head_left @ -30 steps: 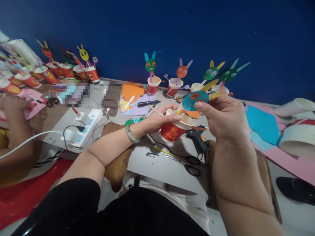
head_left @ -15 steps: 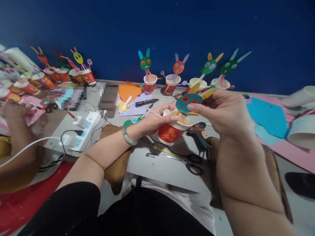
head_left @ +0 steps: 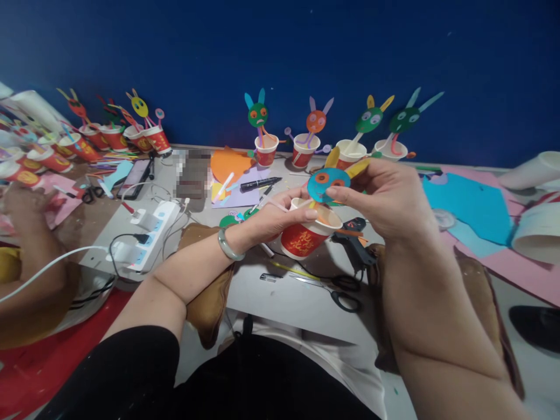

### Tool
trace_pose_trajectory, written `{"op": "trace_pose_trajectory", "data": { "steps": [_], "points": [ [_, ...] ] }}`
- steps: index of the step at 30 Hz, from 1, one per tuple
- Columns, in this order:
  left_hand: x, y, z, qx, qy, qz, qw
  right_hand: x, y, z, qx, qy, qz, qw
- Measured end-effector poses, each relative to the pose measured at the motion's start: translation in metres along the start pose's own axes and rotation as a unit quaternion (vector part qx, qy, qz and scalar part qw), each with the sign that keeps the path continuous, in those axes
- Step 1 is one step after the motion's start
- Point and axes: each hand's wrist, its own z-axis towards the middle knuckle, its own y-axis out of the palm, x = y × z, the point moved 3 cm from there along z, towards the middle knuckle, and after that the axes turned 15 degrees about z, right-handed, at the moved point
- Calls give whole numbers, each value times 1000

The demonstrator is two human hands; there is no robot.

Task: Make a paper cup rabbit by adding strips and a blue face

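Observation:
Wrapped round the left side of a red paper cup (head_left: 304,240) with a white rim, my left hand (head_left: 284,216) has its thumb at the cup's edge. Above the cup's mouth is a blue round paper face (head_left: 326,184) with orange eyes and yellow ears. My right hand (head_left: 376,189) pinches this face at its right side, thumb on the front. Part of the cup's inside is visible, with a yellow strip below the face. Right of the cup lies a black glue gun (head_left: 356,248), partly hidden.
Finished cup figures (head_left: 266,149) line the blue wall. Scissors (head_left: 345,300) lie near the front edge, a black marker (head_left: 261,184) behind my left hand. A power strip (head_left: 155,236) is at left, blue paper (head_left: 472,204) at right. Another person's hand (head_left: 26,204) is far left.
The blue face has tilted a little and shifted slightly left with my right hand. My left hand still holds the cup.

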Motion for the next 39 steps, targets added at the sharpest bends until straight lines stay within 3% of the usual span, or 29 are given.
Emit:
{"op": "trace_pose_trajectory", "data": {
  "steps": [12,18,23,39],
  "points": [
    [-2,0,1,-5,-5,-8,1000,-6,7,0,-10,-32,-11,999],
    [4,0,1,27,1,-27,999,-4,10,-1,2,-67,-54,996],
    [4,0,0,46,-9,-30,998,-3,11,-3,1,-65,-69,996],
    [2,0,1,31,-10,-25,999,15,2,-2,-19,-58,-41,997]
  ]
}}
